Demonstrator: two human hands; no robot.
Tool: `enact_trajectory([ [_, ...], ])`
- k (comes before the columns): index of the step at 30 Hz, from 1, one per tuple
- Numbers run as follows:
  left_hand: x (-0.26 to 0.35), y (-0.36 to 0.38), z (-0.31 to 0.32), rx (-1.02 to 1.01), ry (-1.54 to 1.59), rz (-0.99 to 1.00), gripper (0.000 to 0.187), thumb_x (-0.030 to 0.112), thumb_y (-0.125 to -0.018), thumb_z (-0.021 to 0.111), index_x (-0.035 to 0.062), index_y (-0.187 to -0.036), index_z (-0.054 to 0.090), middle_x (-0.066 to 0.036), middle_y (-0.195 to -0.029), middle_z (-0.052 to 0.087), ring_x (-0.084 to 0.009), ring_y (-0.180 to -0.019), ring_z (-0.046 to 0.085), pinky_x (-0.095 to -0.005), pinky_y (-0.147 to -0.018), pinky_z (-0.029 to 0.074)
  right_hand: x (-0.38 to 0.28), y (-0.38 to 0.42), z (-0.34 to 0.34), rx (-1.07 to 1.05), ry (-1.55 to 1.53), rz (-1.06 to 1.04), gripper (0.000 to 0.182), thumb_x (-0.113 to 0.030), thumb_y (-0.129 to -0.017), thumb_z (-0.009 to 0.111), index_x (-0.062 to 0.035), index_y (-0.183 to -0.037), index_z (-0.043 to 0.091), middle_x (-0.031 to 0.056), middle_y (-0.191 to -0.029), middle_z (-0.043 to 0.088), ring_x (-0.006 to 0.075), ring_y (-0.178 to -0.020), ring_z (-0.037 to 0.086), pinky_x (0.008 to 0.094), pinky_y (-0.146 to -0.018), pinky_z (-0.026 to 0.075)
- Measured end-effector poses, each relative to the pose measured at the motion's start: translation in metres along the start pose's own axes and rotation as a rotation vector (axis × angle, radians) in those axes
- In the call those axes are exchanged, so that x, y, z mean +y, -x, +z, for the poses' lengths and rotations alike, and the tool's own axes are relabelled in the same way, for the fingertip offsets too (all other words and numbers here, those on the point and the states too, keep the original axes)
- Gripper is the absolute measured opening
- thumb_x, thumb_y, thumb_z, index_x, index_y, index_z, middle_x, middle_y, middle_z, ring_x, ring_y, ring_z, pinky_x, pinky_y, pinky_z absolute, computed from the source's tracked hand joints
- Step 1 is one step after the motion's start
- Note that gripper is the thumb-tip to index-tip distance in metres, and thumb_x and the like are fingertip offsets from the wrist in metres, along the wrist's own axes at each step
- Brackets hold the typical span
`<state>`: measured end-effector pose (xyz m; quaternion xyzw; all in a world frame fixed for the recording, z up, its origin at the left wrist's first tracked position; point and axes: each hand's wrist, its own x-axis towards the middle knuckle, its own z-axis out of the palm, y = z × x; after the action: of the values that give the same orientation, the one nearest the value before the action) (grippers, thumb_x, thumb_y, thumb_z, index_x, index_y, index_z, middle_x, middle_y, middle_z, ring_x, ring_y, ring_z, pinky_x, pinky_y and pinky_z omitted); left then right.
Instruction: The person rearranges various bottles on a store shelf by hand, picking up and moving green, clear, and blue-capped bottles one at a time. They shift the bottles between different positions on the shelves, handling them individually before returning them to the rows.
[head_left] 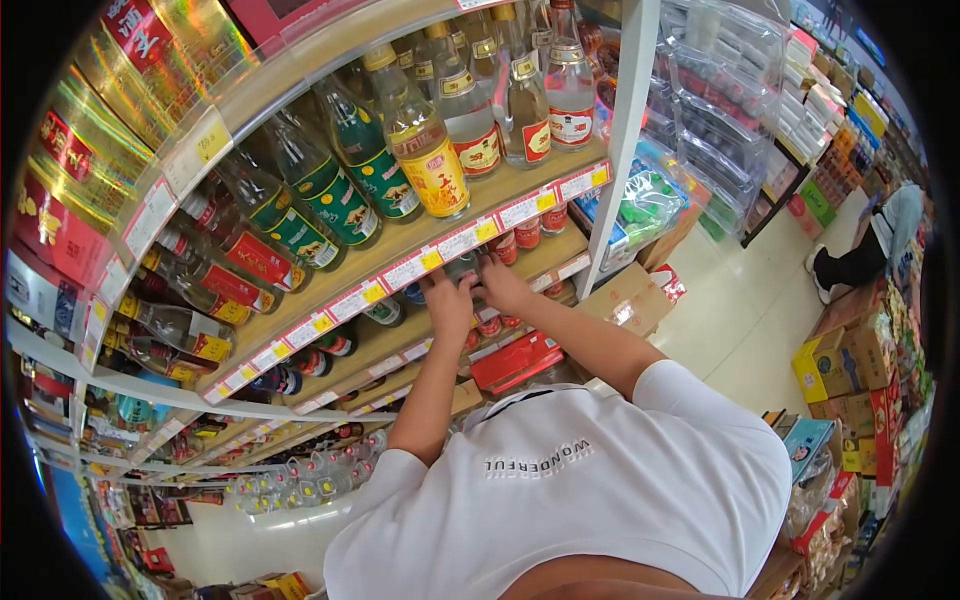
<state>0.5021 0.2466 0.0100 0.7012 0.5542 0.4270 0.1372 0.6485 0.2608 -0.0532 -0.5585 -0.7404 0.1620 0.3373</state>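
Note:
Both of my hands reach in under the front edge of the upper shelf, into the shelf below. My left hand has its fingers curled at the side of a clear glass bottle. Close beside it, my right hand bends its fingers around the bottle's other side. The upper shelf edge hides part of the bottle. Red-labelled jars stand just right of my hands, and a dark green bottle is to the left.
Glass bottles with green labels, a yellow-labelled bottle and clear bottles fill the upper shelf. A white post rises at its right end. Cardboard boxes sit beyond. Another person is at the far right.

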Motion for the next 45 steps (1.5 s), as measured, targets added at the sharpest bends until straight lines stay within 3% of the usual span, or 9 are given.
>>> enact_trajectory([
  [3, 0.003, 0.002, 0.0, 0.041, 0.002, 0.014, 0.091, 0.017, -0.08, 0.082, -0.0052, -0.15, 0.029, -0.04, -0.147, 0.034, -0.0577, -0.133, 0.037, -0.0557, -0.109, 0.036, -0.026, 0.003, -0.027, -0.079, -0.106, 0.097, 0.075, -0.02, -0.083, 0.076, 0.0123, -0.137, 0.036, 0.0367, -0.129, 0.05, 0.0518, -0.12, 0.053, 0.053, -0.097, 0.049],
  [12, 0.001, 0.005, 0.005, 0.107, 0.027, 0.046, 0.099, 0.019, -0.075, 0.087, -0.0012, -0.151, 0.028, -0.036, -0.146, 0.035, -0.0569, -0.132, 0.037, -0.0557, -0.109, 0.037, -0.015, 0.009, -0.019, 0.012, -0.019, 0.018, 0.072, -0.023, -0.085, 0.074, 0.0061, -0.138, 0.036, 0.031, -0.122, 0.056, 0.0473, -0.11, 0.061, 0.0518, -0.087, 0.054],
  [19, 0.012, 0.049, -0.012, 0.09, 0.044, -0.044, 0.071, 0.014, -0.084, 0.081, -0.0018, -0.14, 0.041, -0.026, -0.13, 0.048, -0.0385, -0.117, 0.052, -0.0456, -0.098, 0.047, -0.018, 0.057, -0.072, 0.163, 0.034, -0.08, 0.025, -0.016, -0.089, 0.068, -0.0011, -0.105, 0.056, 0.021, -0.097, 0.062, 0.0415, -0.088, 0.066, 0.0483, -0.072, 0.055],
  [24, 0.04, 0.09, -0.025, 0.039, 0.13, -0.087, 0.044, 0.012, -0.088, 0.076, -0.0009, -0.125, 0.054, -0.021, -0.127, 0.051, -0.037, -0.11, 0.056, -0.0458, -0.097, 0.047, -0.024, 0.073, -0.139, 0.326, -0.051, -0.111, 0.01, -0.008, -0.087, 0.069, -0.0016, -0.089, 0.061, 0.0181, -0.085, 0.063, 0.037, -0.081, 0.066, 0.0441, -0.068, 0.055],
  [28, 0.051, 0.101, -0.011, 0.055, 0.016, -0.057, 0.035, 0.006, -0.088, 0.074, -0.0003, -0.118, 0.057, -0.02, -0.123, 0.054, -0.0345, -0.107, 0.058, -0.0446, -0.092, 0.049, -0.034, 0.05, -0.206, 0.637, -0.049, -0.297, 0.019, 0.0, -0.084, 0.07, 0.0017, -0.101, 0.062, 0.019, -0.099, 0.065, 0.0368, -0.089, 0.066, 0.0423, -0.075, 0.055],
  [30, 0.064, 0.105, 0.0, 0.058, 0.049, -0.051, 0.033, 0.006, -0.088, 0.073, -0.0002, -0.117, 0.058, -0.019, -0.123, 0.054, -0.0304, -0.105, 0.06, -0.0372, -0.084, 0.053, -0.034, 0.032, -0.236, 0.756, -0.014, -0.37, 0.026, 0.002, -0.082, 0.07, 0.0034, -0.107, 0.062, 0.0208, -0.11, 0.064, 0.0377, -0.098, 0.065, 0.0423, -0.081, 0.055],
  [34, 0.075, 0.116, 0.032, 0.084, 0.102, -0.038, 0.032, 0.002, -0.086, 0.073, 0.0001, -0.115, 0.059, -0.019, -0.121, 0.055, -0.0323, -0.107, 0.06, -0.0403, -0.09, 0.052, -0.034, 0.005, -0.267, 0.783, -0.015, -0.326, 0.034, 0.0, -0.084, 0.069, 0.0054, -0.116, 0.059, 0.0266, -0.129, 0.055, 0.0429, -0.115, 0.058, 0.0458, -0.095, 0.05],
  [36, 0.085, 0.121, 0.039, 0.098, 0.145, -0.054, 0.03, -0.001, -0.087, 0.071, -0.0003, -0.114, 0.059, -0.018, -0.121, 0.055, -0.0273, -0.104, 0.062, -0.0342, -0.085, 0.054, -0.034, -0.005, -0.273, 0.791, -0.015, -0.325, 0.038, -0.001, -0.084, 0.069, 0.0059, -0.12, 0.058, 0.0289, -0.135, 0.051, 0.0444, -0.119, 0.056, 0.0472, -0.1, 0.048],
  [45, 0.126, 0.107, 0.007, 0.208, 0.134, -0.013, 0.026, -0.001, -0.088, 0.071, 0.0002, -0.111, 0.061, -0.015, -0.117, 0.057, -0.021, -0.087, 0.066, -0.033, -0.08, 0.055, -0.028, -0.009, -0.267, 0.78, -0.076, -0.345, 0.049, -0.002, -0.085, 0.067, 0.0081, -0.13, 0.049, 0.0338, -0.144, 0.043, 0.0496, -0.131, 0.048, 0.0497, -0.108, 0.043],
])
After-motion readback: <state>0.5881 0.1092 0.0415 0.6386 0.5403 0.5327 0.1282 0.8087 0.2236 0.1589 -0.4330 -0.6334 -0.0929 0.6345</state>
